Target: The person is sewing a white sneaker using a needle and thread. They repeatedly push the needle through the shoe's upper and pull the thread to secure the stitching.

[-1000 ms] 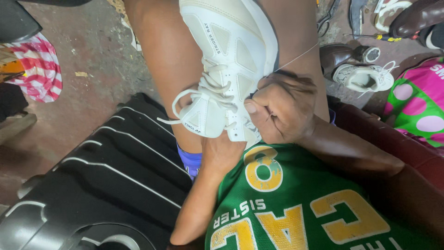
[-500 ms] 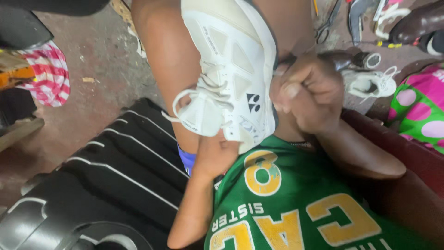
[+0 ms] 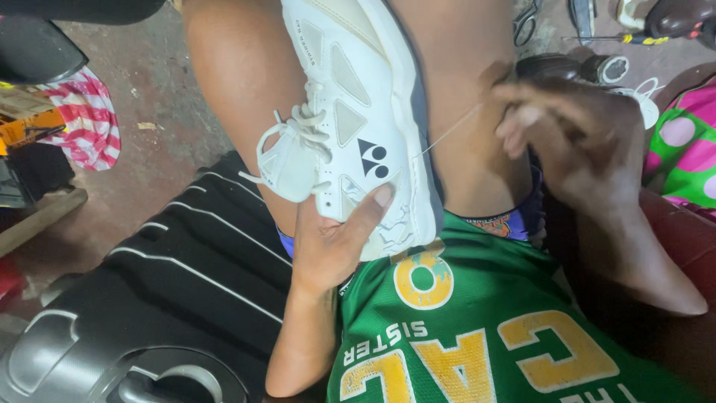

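- My left hand cups the heel of the white shoe from below; the fingers curl closed round it and the thumb presses flat on its side wall.
- My right hand, blurred, is pinched closed on a thin pale thread that runs taut from its fingertips to the shoe's sole edge; I cannot tell whether a needle is held.
- The shoe lies between my thighs, toe pointing away from me, just left of the right hand, laces hanging loose above the left fingers.
- A small dark trefoil emblem sits on the shoe's side, just above my left thumb.
- Below both hands is my green shirt with yellow lettering.
- Left of the left hand: a black ribbed case; farther off, a red-and-white striped cloth.
- Beyond the right hand: dark shoes on the floor; to its right, a pink-and-green spotted fabric.
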